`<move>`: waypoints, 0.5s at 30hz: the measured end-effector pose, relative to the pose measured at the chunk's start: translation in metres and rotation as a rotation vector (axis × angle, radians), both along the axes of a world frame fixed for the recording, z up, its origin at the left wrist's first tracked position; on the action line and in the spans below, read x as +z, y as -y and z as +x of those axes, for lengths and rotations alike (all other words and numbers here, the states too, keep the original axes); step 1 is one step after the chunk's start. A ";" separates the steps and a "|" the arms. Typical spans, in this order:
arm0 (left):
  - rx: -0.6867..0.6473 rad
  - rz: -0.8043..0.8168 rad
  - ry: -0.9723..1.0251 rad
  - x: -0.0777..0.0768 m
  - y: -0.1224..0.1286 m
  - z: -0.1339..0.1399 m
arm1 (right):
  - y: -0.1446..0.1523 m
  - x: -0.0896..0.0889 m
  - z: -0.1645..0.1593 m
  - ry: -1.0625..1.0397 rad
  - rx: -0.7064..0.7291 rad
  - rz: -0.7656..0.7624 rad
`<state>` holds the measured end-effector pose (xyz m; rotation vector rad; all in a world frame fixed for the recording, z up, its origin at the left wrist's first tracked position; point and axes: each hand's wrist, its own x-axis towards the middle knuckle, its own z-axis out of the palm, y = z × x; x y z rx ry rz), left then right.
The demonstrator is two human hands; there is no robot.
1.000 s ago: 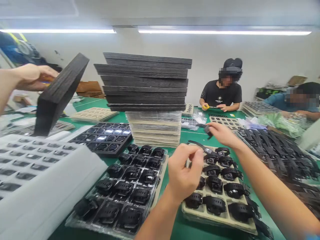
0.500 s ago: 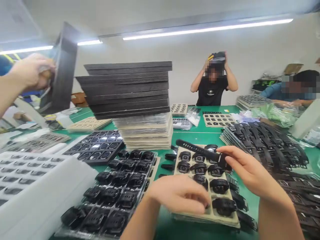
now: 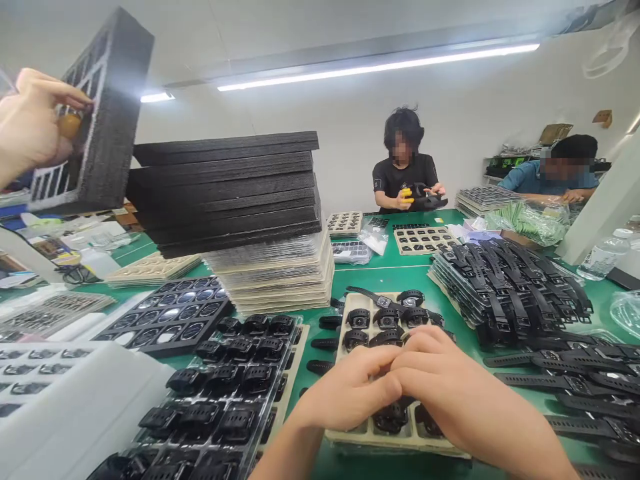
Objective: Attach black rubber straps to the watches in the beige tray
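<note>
My left hand (image 3: 350, 393) and my right hand (image 3: 445, 387) are pressed together, fingers curled, over the near end of a beige tray (image 3: 350, 437) that holds black watches (image 3: 387, 320). Both hands touch the watches under them. What lies inside the fingers is hidden. A watch with a long strap (image 3: 383, 300) lies across the tray's far end. Left of my hands sits a clear plastic tray of black watches (image 3: 240, 387).
A tall stack of black foam trays (image 3: 225, 190) stands on beige trays behind. A co-worker's hand (image 3: 27, 123) holds up a foam tray (image 3: 100, 113) at top left. A pile of black straps (image 3: 505, 280) lies right. A person (image 3: 403, 173) works across the green table.
My right hand, which held a strapped watch up, has come down and joined my left hand over the near tray. The co-worker's foam tray has risen. The person opposite lowered their arms.
</note>
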<state>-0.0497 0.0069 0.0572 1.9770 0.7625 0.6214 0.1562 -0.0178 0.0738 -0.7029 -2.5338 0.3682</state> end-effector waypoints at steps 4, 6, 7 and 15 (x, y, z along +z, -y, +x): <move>-0.017 -0.168 0.174 -0.003 0.003 0.000 | -0.005 -0.002 -0.002 -0.096 -0.011 0.044; 0.023 -0.262 0.296 -0.004 0.004 0.001 | -0.009 -0.004 -0.003 -0.180 -0.033 0.120; 0.053 -0.297 0.359 -0.005 0.004 0.002 | -0.009 -0.004 -0.003 -0.252 -0.064 0.195; 0.452 -0.385 1.036 -0.001 -0.007 -0.001 | 0.022 0.006 0.007 -0.333 -0.002 -0.216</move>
